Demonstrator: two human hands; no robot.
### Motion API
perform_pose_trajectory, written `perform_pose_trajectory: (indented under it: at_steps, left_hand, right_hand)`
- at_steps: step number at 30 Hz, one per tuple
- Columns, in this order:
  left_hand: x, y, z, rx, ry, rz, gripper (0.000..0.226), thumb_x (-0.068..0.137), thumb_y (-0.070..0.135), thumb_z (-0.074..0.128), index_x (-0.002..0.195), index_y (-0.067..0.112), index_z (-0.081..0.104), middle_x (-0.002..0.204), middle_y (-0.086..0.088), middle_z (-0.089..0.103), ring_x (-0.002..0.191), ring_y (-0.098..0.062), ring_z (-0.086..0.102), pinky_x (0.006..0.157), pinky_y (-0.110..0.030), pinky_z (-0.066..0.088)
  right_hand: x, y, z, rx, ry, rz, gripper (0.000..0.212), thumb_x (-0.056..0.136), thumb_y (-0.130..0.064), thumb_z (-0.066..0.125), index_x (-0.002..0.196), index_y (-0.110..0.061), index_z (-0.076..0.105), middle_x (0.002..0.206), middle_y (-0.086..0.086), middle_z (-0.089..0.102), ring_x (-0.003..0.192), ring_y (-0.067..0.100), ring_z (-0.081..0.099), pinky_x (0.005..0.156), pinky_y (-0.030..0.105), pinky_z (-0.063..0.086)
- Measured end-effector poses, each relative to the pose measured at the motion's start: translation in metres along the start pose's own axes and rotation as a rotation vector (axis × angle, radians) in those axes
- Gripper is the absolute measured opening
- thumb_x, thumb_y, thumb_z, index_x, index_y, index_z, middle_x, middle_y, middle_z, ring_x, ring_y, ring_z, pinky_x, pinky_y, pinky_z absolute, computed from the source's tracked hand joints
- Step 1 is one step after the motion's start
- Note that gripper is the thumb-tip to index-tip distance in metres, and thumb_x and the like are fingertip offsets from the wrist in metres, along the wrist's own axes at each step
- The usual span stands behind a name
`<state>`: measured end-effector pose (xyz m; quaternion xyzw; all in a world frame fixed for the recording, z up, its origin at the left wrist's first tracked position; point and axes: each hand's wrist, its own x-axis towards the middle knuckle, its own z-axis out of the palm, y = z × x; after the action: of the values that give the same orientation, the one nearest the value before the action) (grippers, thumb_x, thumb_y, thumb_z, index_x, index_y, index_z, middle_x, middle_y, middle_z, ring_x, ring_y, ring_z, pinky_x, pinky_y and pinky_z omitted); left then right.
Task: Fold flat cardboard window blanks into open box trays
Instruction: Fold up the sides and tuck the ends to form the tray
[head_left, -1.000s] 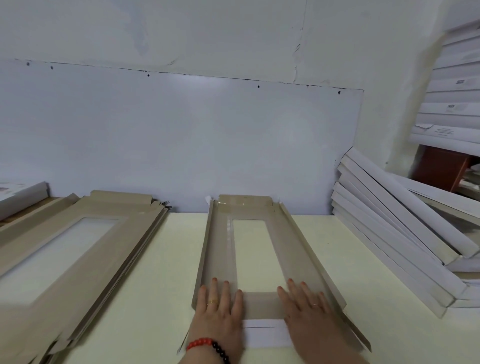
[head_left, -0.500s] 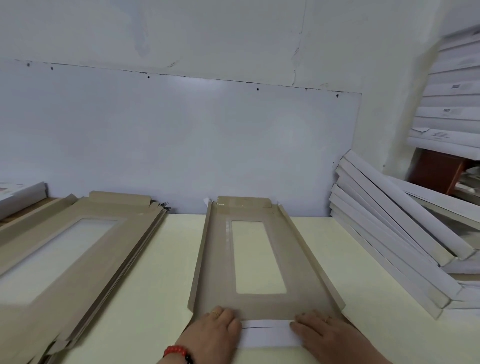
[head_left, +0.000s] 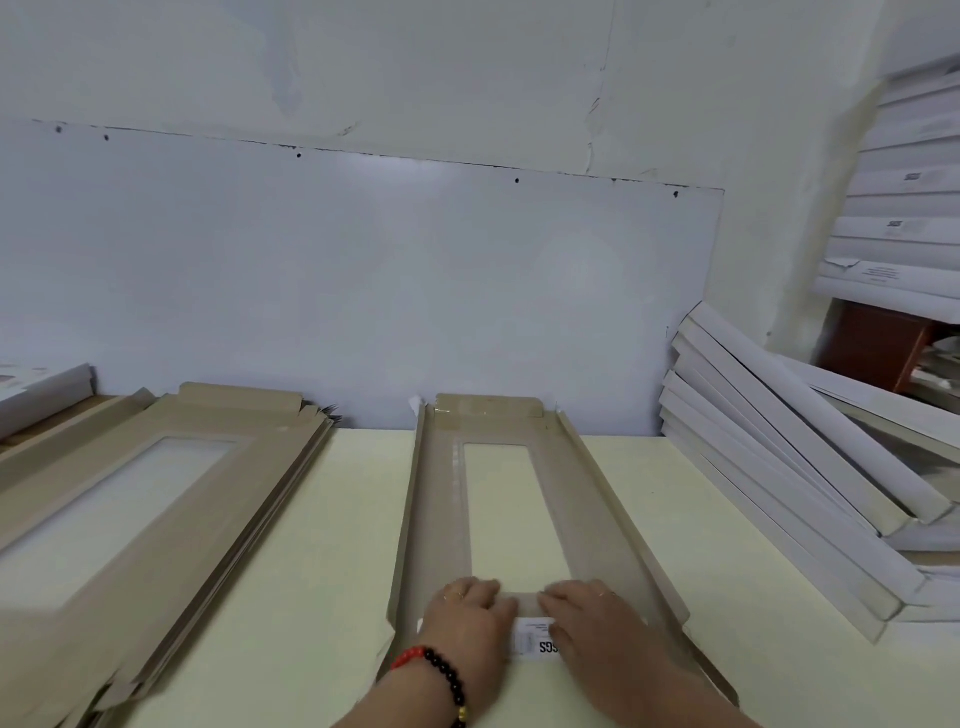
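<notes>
A pale table (head_left: 322, 571) carries a stack of flat blanks (head_left: 119, 519) at left and leaning white boxes (head_left: 789, 467) at right. Centre, the window blank (head_left: 582, 499) lies under the left hand (head_left: 467, 618) and right hand (head_left: 597, 623), fingers pressing its near white flap (head_left: 535, 639).

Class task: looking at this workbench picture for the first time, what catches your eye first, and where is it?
Two hands, left hand and right hand, press the near end of a long brown cardboard window blank at centre. A stack of flat brown blanks lies left; leaning white folded trays crowd the right.
</notes>
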<state>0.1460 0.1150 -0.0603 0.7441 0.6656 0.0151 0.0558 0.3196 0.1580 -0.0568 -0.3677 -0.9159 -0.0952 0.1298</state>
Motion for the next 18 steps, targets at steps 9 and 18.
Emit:
perform_pose_trajectory:
  at_steps: [9, 18]
  left_hand:
    - [0.006, 0.005, 0.028, 0.044, -0.139, -0.080, 0.080, 0.091, 0.061, 0.006, 0.152, 0.012, -0.007, 0.158, -0.004, -0.021, 0.143, -0.020, -0.027, 0.113, -0.047, -0.021]
    - [0.000, -0.013, 0.027, 0.080, -0.195, -0.183, 0.101, 0.080, 0.079, 0.003, 0.151, 0.009, -0.012, 0.157, -0.009, -0.025, 0.143, -0.025, -0.028, 0.114, -0.048, -0.018]
  right_hand:
    - [0.007, -0.010, 0.023, 0.059, -0.278, 0.113, 0.061, 0.103, -0.047, 0.014, 0.155, -0.020, -0.006, 0.160, -0.006, -0.019, 0.145, 0.009, -0.021, 0.086, 0.021, -0.037]
    - [-0.009, 0.024, 0.026, -0.077, -0.349, 0.359, 0.059, 0.103, -0.043, 0.015, 0.154, -0.020, -0.002, 0.162, -0.004, -0.011, 0.148, 0.011, -0.008, 0.118, 0.042, -0.004]
